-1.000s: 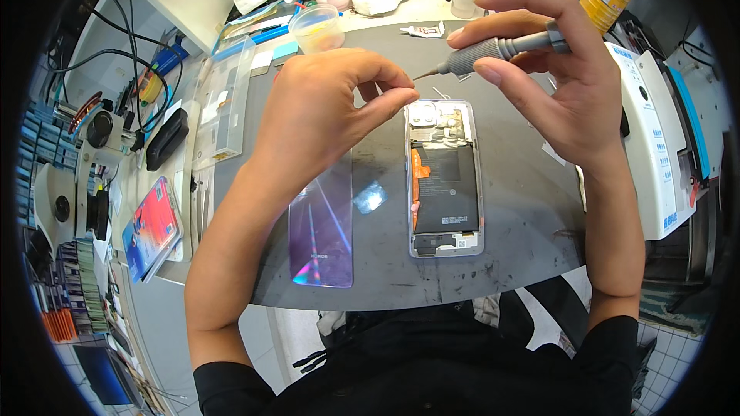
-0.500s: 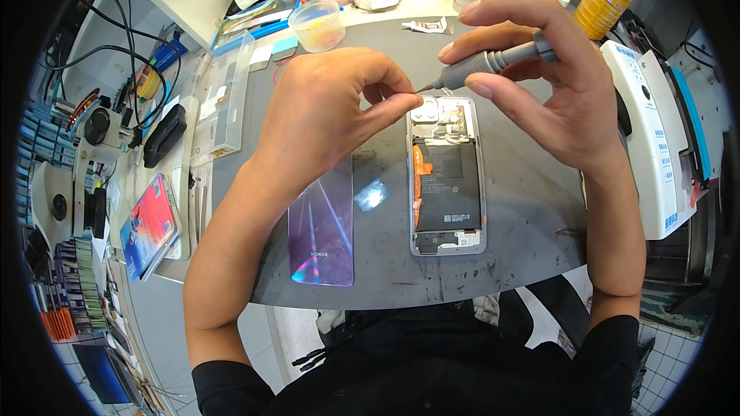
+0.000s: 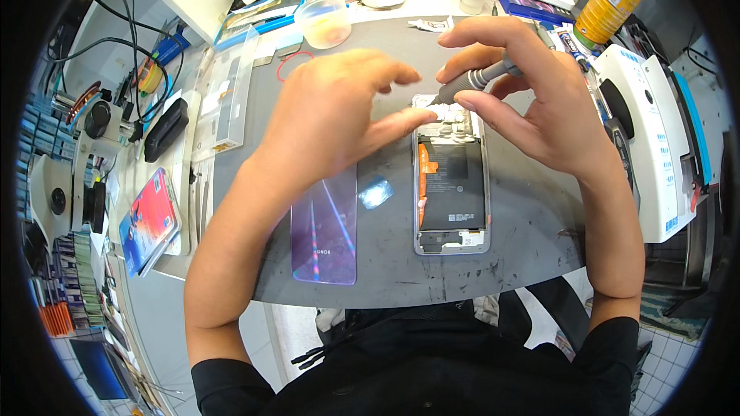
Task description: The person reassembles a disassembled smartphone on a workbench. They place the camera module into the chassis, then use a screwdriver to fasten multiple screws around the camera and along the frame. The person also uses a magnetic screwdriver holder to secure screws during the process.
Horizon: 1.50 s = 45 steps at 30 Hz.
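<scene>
An opened smartphone (image 3: 455, 196) lies on the grey mat, its black battery and an orange ribbon on the battery's left side showing. My right hand (image 3: 543, 100) grips a grey screwdriver (image 3: 476, 82), whose tip points down at the phone's upper end. Over the phone's top left corner, my left hand (image 3: 324, 112) is open, thumb and forefinger apart with nothing seen between them. Below that hand lies a glossy purple back cover (image 3: 324, 239), partly hidden by my forearm. A small shiny bluish piece of film (image 3: 376, 192) rests between cover and phone.
Beyond my hands stands a clear plastic cup (image 3: 322, 21), with a small white tube (image 3: 430, 25) to its right. A clear plastic case (image 3: 231, 108) borders the mat at left. At right are a white machine (image 3: 651, 154) and a yellow spray can (image 3: 613, 4).
My left thumb and forefinger have parted from their pinch at the screwdriver tip. The screwdriver has come down toward the phone's upper end, held in my right hand.
</scene>
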Motion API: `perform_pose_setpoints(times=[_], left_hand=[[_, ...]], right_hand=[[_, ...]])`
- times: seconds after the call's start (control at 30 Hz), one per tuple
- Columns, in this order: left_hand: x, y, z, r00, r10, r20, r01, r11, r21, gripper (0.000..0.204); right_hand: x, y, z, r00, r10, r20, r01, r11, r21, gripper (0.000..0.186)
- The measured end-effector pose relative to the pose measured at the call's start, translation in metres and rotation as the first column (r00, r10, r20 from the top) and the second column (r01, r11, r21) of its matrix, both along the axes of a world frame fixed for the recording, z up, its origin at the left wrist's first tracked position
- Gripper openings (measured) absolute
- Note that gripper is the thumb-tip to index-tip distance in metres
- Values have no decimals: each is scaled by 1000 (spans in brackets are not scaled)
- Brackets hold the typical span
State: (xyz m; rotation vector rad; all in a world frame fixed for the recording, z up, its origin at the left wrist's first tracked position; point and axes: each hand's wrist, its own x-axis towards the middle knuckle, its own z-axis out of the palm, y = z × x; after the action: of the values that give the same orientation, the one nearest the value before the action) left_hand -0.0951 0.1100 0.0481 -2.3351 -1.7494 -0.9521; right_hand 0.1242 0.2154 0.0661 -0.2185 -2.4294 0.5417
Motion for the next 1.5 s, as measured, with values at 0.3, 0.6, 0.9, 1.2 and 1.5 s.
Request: perform_pose_setpoints(times=[0.3, 0.6, 0.9, 1.2, 1.5], left_hand=[[-37, 0, 12, 981, 181, 69, -183, 983, 15, 17], [-62, 3, 11, 947, 272, 172, -271, 962, -29, 18], [-100, -13, 16, 895, 403, -189, -435, 881, -184, 23], [-112, -17, 8, 858, 364, -361, -447, 877, -179, 19], [-107, -16, 1, 796, 424, -431, -545, 813, -207, 14]], right_hand=[[-6, 2, -10, 995, 6, 95, -4, 1000, -21, 44], [-12, -4, -3, 986, 52, 156, -44, 998, -55, 46], [-34, -14, 32, 851, -227, 473, 33, 923, 384, 38], [-27, -12, 28, 886, -133, 445, 35, 975, 221, 35], [-28, -11, 15, 947, -87, 310, 35, 985, 171, 29]])
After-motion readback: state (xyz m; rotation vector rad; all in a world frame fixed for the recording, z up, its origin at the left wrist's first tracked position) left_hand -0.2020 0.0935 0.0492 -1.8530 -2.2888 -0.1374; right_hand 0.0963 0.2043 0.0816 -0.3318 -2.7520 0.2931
